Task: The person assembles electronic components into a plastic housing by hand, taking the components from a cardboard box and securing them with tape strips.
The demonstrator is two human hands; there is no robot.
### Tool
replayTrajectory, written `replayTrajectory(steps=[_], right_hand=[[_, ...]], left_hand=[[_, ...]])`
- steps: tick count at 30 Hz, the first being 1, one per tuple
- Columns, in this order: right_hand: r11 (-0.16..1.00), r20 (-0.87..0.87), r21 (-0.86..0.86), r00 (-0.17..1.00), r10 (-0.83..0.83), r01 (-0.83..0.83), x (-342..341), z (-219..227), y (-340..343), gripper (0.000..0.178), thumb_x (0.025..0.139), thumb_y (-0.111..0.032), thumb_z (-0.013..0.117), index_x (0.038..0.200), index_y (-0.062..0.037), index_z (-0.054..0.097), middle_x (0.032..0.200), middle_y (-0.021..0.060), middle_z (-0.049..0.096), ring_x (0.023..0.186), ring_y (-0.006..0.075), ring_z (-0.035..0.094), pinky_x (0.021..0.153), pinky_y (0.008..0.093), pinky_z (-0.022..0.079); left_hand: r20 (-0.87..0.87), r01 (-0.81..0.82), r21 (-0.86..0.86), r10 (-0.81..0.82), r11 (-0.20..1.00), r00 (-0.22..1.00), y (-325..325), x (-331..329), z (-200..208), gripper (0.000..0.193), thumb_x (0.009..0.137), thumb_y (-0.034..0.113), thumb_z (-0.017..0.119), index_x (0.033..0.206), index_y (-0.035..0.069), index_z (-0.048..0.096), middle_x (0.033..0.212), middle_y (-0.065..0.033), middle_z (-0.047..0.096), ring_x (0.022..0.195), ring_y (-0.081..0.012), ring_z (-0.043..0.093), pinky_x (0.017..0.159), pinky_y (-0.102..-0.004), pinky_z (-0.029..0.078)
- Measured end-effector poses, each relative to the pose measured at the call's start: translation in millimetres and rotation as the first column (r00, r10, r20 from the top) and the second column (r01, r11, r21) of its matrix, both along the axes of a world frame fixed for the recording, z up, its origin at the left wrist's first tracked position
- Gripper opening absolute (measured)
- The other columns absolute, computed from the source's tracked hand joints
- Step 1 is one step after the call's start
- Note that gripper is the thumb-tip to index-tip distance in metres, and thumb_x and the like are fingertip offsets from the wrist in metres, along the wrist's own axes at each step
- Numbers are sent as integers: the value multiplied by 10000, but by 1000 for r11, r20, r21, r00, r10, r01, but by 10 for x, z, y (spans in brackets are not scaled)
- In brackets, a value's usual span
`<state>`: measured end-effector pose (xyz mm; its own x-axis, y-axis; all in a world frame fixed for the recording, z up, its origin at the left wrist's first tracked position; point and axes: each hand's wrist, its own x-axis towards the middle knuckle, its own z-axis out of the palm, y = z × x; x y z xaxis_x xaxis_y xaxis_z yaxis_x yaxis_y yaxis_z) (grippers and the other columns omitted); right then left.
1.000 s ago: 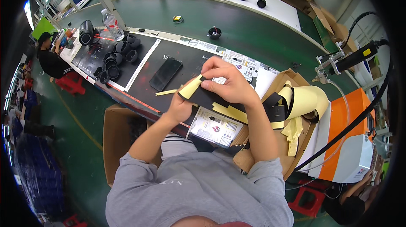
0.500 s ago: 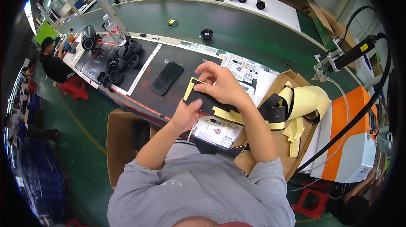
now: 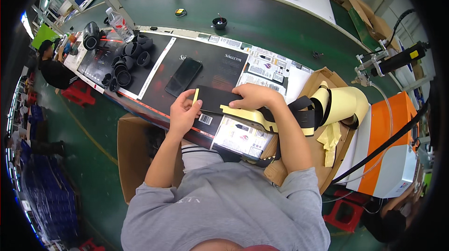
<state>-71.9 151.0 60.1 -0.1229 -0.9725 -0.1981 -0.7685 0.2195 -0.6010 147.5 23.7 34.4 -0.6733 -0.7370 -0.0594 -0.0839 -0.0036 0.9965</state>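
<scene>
A black strip with pale-yellow backing point(image 3: 213, 99) stretches between my hands above the workbench. My left hand point(image 3: 184, 113) pinches its left end, where a narrow yellow edge shows. My right hand point(image 3: 256, 96) grips the strip farther right, thumb by a yellow backing piece; some of its fingers are hidden. From there the strip runs right, toward a cardboard box point(image 3: 343, 155) holding a loose roll of yellow-backed black strip point(image 3: 348, 103). Crumpled yellow paper point(image 3: 330, 143) lies in the box too. Just beyond my left hand, a black smartphone point(image 3: 184, 77) rests on the bench.
Black cup-shaped parts point(image 3: 124, 71) cluster at the left, near a plastic bottle point(image 3: 119, 25). Across the bench is a green conveyor point(image 3: 262, 26) carrying a small black bowl point(image 3: 219, 22). An orange-and-white machine point(image 3: 388, 143) and a black hose border the right side. An open carton point(image 3: 131, 157) stands lower left.
My hands have moved apart and lower, and the strip now lies stretched flat between them. My left hand has gone from below the strip to pinching its left end. The view has shifted slightly.
</scene>
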Motion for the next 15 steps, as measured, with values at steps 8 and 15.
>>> replayTrajectory(steps=[8,15], right_hand=[[984,-362,113,928,-91,140,148,93,-1,452,665,-341,806,893,5,623,903,186,647,944,323,632,780,399,503],[841,-438,-475,899,28,-257,524,-182,-213,382,793,-213,700,1083,17,606,1244,201,557,1197,349,518,999,421,428]], left_hand=[[593,348,-587,96,731,799,-103,26,138,425,774,221,725,1159,75,617,921,-67,637,862,-230,618,718,-365,484],[477,478,-877,-20,53,879,-192,56,-269,368,832,130,610,1158,-40,598,1273,-148,558,1216,-291,513,1038,-403,387]])
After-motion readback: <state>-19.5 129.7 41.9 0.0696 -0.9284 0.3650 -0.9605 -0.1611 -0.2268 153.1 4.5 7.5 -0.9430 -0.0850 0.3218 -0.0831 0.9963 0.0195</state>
